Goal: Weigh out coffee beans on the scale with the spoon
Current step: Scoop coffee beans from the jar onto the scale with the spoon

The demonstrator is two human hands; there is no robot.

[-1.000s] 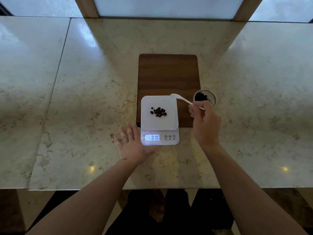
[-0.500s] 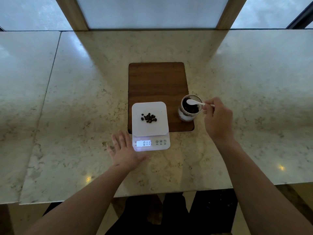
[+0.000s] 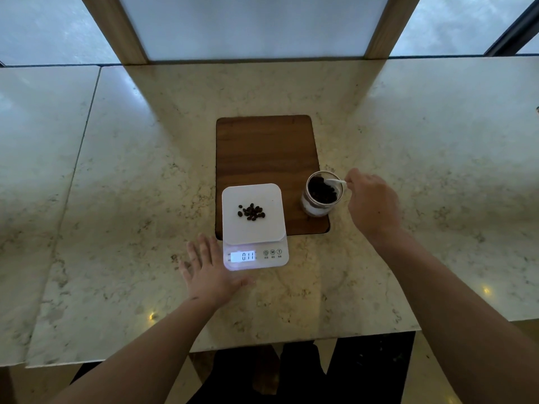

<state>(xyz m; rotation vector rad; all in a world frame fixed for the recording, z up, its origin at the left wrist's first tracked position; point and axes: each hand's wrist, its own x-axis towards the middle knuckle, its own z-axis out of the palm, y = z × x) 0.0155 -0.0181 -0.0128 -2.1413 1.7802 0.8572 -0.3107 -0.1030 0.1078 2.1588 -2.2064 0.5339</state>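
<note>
Dipping into the glass jar (image 3: 321,193), the white spoon (image 3: 335,181) had its bowl down among the dark coffee beans inside. The right hand (image 3: 372,204) was closed around the spoon's handle, just to the right of the jar. The left hand (image 3: 210,272) lay flat on the stone counter (image 3: 116,199) with its fingers spread out, holding nothing, just beside the scale (image 3: 254,225).

The scale sat partly on a brown wooden board (image 3: 264,147), and the jar stood on the same board, near the scale's right side. A small pile of beans (image 3: 252,212) sat in the middle of the scale's white plate. The little screen (image 3: 243,256) was lit and seemed to read 0.11.

So the job looked like it was only just started. Some beans were already weighed, but the pile was tiny. The jar was nearly full, so more scoops probably had to go across. How much was wanted could not be told.
</note>
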